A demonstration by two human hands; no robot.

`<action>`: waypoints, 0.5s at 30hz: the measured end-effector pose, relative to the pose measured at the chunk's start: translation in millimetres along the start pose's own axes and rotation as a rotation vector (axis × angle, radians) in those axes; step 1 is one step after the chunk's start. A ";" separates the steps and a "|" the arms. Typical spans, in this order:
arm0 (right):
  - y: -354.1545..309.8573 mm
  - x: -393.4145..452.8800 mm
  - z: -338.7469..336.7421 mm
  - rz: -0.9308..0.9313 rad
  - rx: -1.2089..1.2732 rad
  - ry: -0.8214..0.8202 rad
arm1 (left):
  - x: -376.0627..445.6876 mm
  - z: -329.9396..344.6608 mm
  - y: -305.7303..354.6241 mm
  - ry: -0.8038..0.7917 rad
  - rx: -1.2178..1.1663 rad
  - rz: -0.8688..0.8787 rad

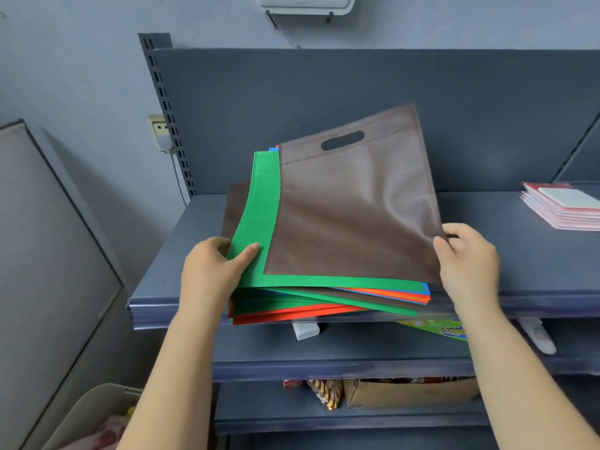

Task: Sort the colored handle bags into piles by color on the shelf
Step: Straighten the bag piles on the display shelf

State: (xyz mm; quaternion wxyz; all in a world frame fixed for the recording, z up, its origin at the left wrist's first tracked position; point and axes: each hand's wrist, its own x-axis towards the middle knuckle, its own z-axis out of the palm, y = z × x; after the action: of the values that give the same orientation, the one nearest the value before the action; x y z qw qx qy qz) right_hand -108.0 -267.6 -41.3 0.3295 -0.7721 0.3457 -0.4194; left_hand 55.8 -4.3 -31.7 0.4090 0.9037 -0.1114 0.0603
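Shelf: we stand at a grey-blue shelf (535, 271), its front edge just below our hands.
Stack: a mixed stack of bags (324, 300), green, red, blue and brown, lies near the front edge, not yet sorted.
Brown bag: the top brown bag (350, 206) is tilted up off the stack, its handle slot at the far end, its long axis running away from us.
Green bag: the green bag (259, 222) lies directly beneath it.
Right hand: our right hand (467, 258) pinches the brown bag's near right corner, the nearer hand for lifting it clear.
Left hand: our left hand (211, 271) grips the stack's near left corner, thumb on the green bag.
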 end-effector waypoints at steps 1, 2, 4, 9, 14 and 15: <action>1.8 -1.6 1.0 0.028 0.060 0.015 | -0.4 -1.8 -0.8 0.005 -0.023 -0.015; 3.1 -3.6 1.9 0.054 0.122 0.029 | -0.8 -3.7 -1.0 0.007 -0.035 -0.024; 3.2 -7.4 2.2 0.096 0.222 0.049 | -1.5 -7.6 0.2 0.009 -0.035 -0.022; 0.6 -15.8 -9.0 0.179 0.358 0.058 | -9.5 -18.8 7.3 0.054 -0.013 0.020; -5.0 -27.0 -25.8 0.174 0.433 0.048 | -29.6 -36.8 9.6 0.152 -0.029 0.057; -6.6 -29.9 -29.2 0.173 0.454 0.040 | -34.8 -41.2 9.4 0.160 -0.061 0.045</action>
State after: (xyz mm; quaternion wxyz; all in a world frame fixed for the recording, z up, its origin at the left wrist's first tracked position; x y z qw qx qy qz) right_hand -144.1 -246.2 -36.0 0.5220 -0.6374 0.3138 -0.4720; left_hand 19.0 26.0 -4.7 0.4426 0.8804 -0.1003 0.1378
